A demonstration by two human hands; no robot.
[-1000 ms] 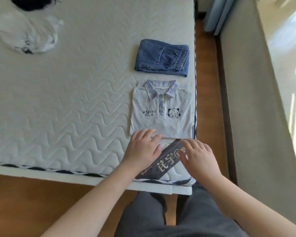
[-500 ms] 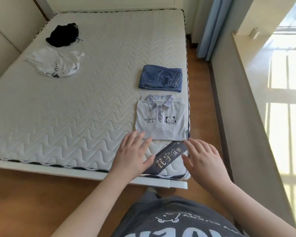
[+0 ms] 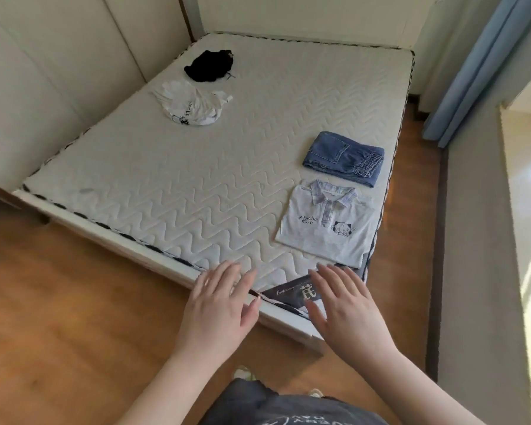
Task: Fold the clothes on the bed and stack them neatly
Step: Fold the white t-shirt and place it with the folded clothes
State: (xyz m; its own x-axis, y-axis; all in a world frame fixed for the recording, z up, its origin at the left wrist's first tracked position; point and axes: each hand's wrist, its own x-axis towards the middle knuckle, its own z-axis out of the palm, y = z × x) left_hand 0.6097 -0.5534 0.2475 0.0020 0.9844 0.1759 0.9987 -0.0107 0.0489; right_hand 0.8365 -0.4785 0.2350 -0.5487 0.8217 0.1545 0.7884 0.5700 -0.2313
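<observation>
A folded pale polo shirt (image 3: 325, 228) with a plaid collar lies flat near the right corner of the mattress (image 3: 172, 185). Just behind it sits a folded pair of blue jeans (image 3: 344, 157). Far back on the left lie a crumpled white T-shirt (image 3: 193, 105) and a black bundled garment (image 3: 209, 65). My left hand (image 3: 218, 305) and my right hand (image 3: 347, 311) hover with spread fingers over the near corner of the bed, below the polo, holding nothing.
A dark label (image 3: 292, 294) is sewn on the mattress corner between my hands. Wood floor (image 3: 59, 317) runs along the near side. A padded wall panel (image 3: 43, 72) stands left, a blue curtain (image 3: 485, 65) and a grey window ledge (image 3: 478, 240) right.
Both hands have lifted off the polo's lower edge and drawn back toward me. The view has pulled back and turned, bringing the whole bed and the far garments into sight.
</observation>
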